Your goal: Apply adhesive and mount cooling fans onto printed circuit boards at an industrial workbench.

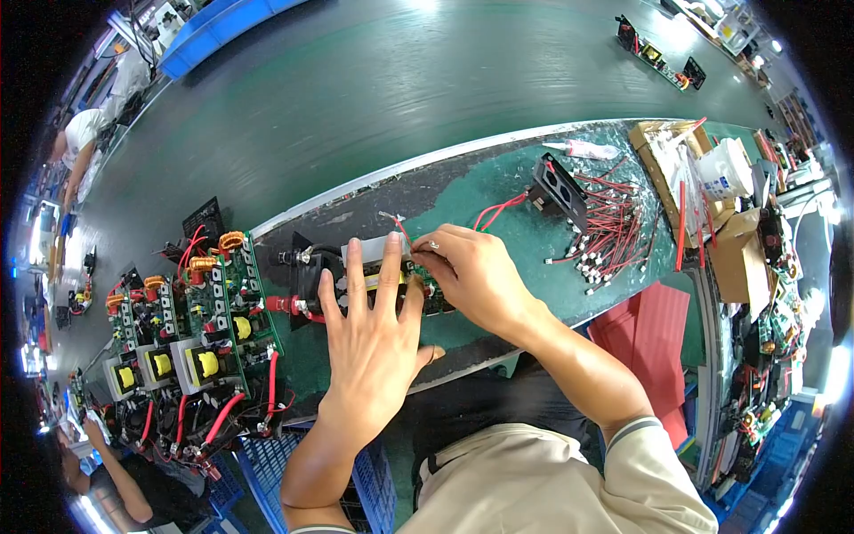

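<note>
In the head view, we see a circuit-board assembly (374, 250) on the tabletop (454, 206), to the right of the board row (209, 363), our landmark. Its long axis runs roughly sideways, leading away from the board row, and its black terminal (294, 257) and red terminal (283, 304) point back toward that row. Our left hand (369, 331) is spread, palm down, its fingers reaching over the assembly, so much of the assembly lies beneath this grip. Our right hand (487, 278), farther from the board row, pinches a thin red wire (398, 226) between thumb and forefinger; the assembly lies under this grip and on its board-row side. Well beyond, farthest from the board row, lies a wire pile (614, 222).
</note>
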Demonstrator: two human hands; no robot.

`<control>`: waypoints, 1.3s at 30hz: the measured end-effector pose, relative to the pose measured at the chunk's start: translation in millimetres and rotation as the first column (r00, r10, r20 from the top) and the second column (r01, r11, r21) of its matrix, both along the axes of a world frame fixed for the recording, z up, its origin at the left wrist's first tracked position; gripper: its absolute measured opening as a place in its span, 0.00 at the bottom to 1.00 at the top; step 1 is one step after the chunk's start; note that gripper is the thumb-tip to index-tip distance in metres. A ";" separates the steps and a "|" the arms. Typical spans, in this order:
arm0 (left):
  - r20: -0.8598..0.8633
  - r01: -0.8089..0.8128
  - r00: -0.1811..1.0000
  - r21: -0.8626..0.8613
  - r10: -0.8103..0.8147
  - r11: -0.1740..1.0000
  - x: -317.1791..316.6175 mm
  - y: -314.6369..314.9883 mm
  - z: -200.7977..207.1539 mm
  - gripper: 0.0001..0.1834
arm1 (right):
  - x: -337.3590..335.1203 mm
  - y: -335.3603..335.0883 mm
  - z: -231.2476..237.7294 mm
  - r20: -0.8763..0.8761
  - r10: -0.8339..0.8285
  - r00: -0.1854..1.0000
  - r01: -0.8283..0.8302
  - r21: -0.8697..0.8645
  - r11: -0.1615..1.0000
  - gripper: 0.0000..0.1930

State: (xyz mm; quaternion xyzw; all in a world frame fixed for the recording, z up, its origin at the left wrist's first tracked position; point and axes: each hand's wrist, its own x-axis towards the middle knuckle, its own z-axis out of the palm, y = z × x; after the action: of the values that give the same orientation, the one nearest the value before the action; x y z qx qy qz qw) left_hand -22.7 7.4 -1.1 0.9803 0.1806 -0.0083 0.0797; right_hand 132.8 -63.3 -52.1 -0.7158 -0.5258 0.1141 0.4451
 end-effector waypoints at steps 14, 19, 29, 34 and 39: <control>0.045 -0.052 0.998 0.083 0.049 0.995 13.8 4.1 -9.9 0.37 | 1.8 5.8 -3.5 0.039 0.004 0.999 -0.006 0.043 0.999 0.06; 0.323 -0.038 0.943 -0.141 0.083 0.989 7.0 25.0 1.4 0.27 | 7.3 1.3 6.4 -0.118 -0.022 0.993 0.022 0.005 1.000 0.06; 0.535 0.210 0.810 -0.646 0.240 0.734 47.3 46.0 -4.5 0.16 | 7.0 -25.3 33.5 -0.073 -0.125 0.989 0.132 0.102 0.986 0.06; 0.369 0.221 0.863 -0.890 0.345 0.400 49.5 20.7 -4.3 0.19 | 11.5 -38.5 43.4 -0.418 -0.170 0.892 0.198 0.025 0.980 0.07; 0.338 0.119 0.895 -0.811 0.292 0.573 57.8 28.6 -1.0 0.11 | 19.1 -44.3 58.7 -0.364 -0.089 0.927 0.089 -0.017 0.996 0.10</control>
State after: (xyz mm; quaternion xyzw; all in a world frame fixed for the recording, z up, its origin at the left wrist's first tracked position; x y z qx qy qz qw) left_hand 35.2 36.0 -2.1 0.7975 0.1827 0.1333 0.5594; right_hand 151.9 -107.6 6.6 -0.7052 -0.4011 0.2248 0.5396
